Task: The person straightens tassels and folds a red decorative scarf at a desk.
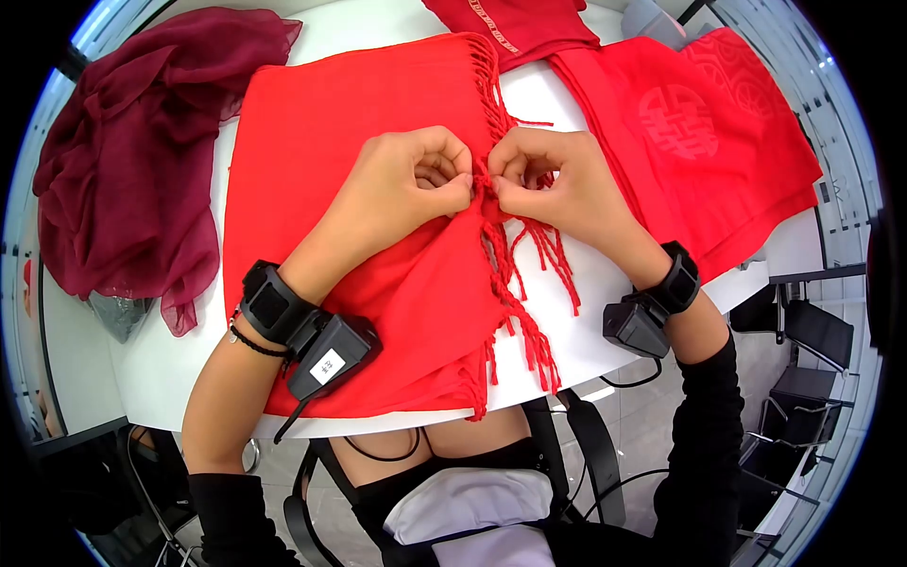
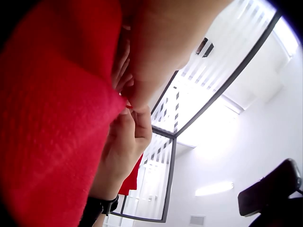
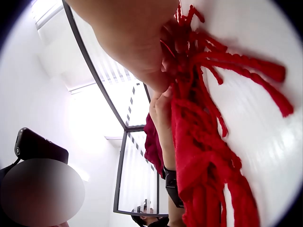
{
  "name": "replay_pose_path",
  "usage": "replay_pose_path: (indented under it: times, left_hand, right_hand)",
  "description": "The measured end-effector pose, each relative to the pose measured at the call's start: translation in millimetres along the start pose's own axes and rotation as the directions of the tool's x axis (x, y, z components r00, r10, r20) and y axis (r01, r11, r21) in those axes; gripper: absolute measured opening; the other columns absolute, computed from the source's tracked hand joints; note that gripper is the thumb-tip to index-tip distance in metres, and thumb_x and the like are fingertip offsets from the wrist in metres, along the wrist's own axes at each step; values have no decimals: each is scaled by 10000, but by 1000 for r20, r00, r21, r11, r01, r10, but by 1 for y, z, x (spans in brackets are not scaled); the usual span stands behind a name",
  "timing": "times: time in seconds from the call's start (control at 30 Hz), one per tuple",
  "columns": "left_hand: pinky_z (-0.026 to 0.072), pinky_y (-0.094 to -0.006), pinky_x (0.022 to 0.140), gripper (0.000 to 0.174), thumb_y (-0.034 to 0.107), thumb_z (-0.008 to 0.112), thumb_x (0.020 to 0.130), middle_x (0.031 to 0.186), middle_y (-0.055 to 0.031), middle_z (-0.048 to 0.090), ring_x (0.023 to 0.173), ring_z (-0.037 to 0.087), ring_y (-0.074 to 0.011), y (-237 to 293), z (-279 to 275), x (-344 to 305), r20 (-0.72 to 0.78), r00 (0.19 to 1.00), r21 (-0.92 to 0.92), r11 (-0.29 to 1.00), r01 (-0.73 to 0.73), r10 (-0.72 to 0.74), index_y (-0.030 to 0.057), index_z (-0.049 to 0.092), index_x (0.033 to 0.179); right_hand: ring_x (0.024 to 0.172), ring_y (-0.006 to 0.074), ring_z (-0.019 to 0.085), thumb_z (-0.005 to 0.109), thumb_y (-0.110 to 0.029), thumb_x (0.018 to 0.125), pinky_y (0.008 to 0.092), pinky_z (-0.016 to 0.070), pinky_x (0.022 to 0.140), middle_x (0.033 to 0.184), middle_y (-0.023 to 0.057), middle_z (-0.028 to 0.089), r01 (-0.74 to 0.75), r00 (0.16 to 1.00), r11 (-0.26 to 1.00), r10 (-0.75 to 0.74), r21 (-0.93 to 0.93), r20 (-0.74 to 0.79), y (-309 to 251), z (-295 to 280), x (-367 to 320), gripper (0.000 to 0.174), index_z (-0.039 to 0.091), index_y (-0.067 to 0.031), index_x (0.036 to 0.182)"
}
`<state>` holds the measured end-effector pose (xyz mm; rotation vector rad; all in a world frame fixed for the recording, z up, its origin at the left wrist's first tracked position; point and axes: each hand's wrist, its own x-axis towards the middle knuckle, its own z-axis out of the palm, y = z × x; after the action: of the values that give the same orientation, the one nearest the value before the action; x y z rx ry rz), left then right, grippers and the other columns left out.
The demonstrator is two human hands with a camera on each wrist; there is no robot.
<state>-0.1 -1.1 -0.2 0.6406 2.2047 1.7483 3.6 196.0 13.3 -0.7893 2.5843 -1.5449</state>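
A bright red fringed scarf (image 1: pixel 350 123) lies folded on the white table, its twisted tassels (image 1: pixel 534 340) along the right edge. At that edge my left hand (image 1: pixel 406 180) pinches the cloth between thumb and curled fingers. Just across from it, fingertips nearly meeting, my right hand (image 1: pixel 557 180) pinches the fringe at the same spot. Below the hands the cloth is drawn up into slanting folds. In the right wrist view loose tassels (image 3: pixel 246 66) spread over the tabletop beside the right hand. The pinched bit itself is mostly hidden by the fingertips.
A crumpled maroon sheer scarf (image 1: pixel 142 161) lies at the left, with a clear plastic bag (image 1: pixel 121 314) under it. Right of the fringe is a folded red cloth with a round emblem (image 1: pixel 680 123). Another red piece with a patterned band (image 1: pixel 515 28) sits at the back.
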Motion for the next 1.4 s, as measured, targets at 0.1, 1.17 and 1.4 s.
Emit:
replay_pose_path:
  times: [0.1,1.17,1.4]
  left_hand:
    - [459,-186,666,66,61,576,844,778,2,584,715,551,-37,1,-1,0,11,998,-97,994,57,-56,1,577,871]
    - [438,-179,666,85,9,561,793,783,17,580,730,542,-28,5,0,-1,110,993,-19,999,-42,44,32,562,876]
    - [338,-173,568,103,-1,497,722,715,54,473,640,416,-17,8,-2,-3,201,977,-30,998,-62,67,46,511,813]
  right_hand:
    - [500,42,513,621,-29,697,186,406,482,541,14,561,7,1000,1000,-7,22,-7,1,1,0,38,599,-8,718]
    - [510,49,471,617,-45,677,195,388,481,554,-3,513,-51,999,997,49,62,23,4,1,0,90,556,-5,729]
    - [521,49,441,602,-60,684,210,377,496,553,-2,477,-123,992,982,118,140,45,4,1,0,96,538,-1,722]
